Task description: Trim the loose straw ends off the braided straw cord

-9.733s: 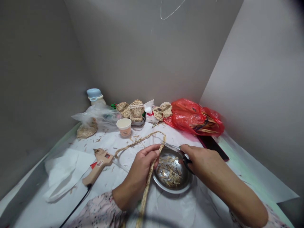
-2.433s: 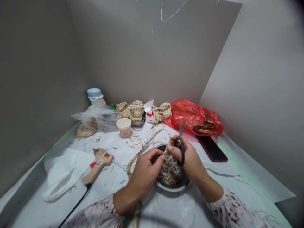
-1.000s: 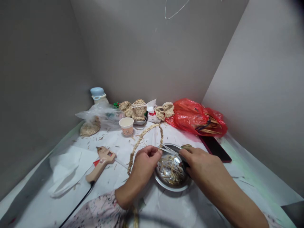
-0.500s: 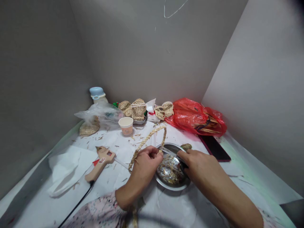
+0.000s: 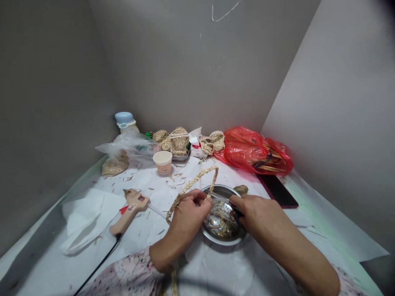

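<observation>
Scissors [image 5: 220,197] gripped in the right hand [image 5: 257,211] might, in the head view, nick the fingertips of the left hand [image 5: 189,211], because the blades reach close to its pinch. That left hand pinches a braided cord [image 5: 195,179], which loops up beyond its knuckles, beside the metal bowl [image 5: 225,242].
</observation>
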Demonstrator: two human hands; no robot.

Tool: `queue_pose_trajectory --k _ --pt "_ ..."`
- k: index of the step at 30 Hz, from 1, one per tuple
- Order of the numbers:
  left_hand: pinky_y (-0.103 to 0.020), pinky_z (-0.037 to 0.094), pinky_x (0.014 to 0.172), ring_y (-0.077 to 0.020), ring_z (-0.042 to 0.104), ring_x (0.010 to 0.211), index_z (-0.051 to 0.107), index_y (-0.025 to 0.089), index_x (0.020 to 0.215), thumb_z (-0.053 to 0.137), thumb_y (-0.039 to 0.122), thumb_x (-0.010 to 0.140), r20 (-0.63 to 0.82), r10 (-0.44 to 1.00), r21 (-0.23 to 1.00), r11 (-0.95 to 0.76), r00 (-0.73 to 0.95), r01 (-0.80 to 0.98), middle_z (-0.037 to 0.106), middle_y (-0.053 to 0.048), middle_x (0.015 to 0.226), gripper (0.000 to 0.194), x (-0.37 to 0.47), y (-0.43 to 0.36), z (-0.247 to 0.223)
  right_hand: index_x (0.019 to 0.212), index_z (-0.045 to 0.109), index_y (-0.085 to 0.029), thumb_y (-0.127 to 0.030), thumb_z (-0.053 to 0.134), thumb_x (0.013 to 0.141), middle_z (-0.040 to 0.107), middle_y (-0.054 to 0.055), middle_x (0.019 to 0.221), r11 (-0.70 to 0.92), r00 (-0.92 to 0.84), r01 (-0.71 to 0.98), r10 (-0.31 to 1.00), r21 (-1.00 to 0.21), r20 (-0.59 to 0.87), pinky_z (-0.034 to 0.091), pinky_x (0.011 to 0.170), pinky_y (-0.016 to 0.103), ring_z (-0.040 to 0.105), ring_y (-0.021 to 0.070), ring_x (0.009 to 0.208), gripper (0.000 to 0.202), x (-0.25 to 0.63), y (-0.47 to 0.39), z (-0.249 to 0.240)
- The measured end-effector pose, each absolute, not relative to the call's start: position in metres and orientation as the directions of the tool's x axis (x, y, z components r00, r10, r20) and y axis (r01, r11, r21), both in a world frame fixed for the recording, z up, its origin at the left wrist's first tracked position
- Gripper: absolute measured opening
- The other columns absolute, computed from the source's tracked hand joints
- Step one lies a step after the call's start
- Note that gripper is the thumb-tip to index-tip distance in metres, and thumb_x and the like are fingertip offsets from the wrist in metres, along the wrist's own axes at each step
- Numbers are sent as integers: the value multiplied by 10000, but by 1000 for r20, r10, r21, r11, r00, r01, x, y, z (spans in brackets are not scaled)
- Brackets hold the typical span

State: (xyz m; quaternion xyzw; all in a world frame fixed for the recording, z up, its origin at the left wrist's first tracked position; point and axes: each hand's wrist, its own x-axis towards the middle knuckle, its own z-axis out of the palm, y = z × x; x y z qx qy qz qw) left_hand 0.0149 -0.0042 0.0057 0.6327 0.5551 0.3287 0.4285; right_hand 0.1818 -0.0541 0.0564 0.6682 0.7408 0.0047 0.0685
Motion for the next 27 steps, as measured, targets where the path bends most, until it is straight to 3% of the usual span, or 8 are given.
queue_pose_trajectory --k 10,14,21,27 --pt "-250 364 574 -160 530 611 638 188 737 592 374 727 -62 983 909 -15 171 416 566 25 614 192 16 -6 8 874 609 -250 -88 523 769 695 23 756 134 -132 990 990 49 -41 211 485 272 665 187 714 211 190 -55 51" --pt "-243 337 546 -144 481 563 629 185 709 587 360 724 -46 982 920 -29 183 390 503 44 555 181 16 -6 8 825 615 -258 -117 580 702 696 -5 738 163 -163 986 986 -18 19 248 511 262 651 161 673 191 198 -59 50" --pt "-243 354 558 -154 507 587 670 163 730 573 361 752 29 976 941 -100 217 323 595 4 615 221 15 -8 11 937 630 -290 -233 584 768 698 -24 758 130 -119 981 990 -146 81 293 534 248 631 157 666 184 212 -57 61" --pt "-238 365 556 -154 513 582 671 162 717 535 348 795 86 969 940 -155 230 304 616 -5 624 243 15 -8 9 852 618 -254 -251 622 745 687 -6 753 118 -110 988 990 -95 86 284 516 248 607 148 620 107 204 -59 59"
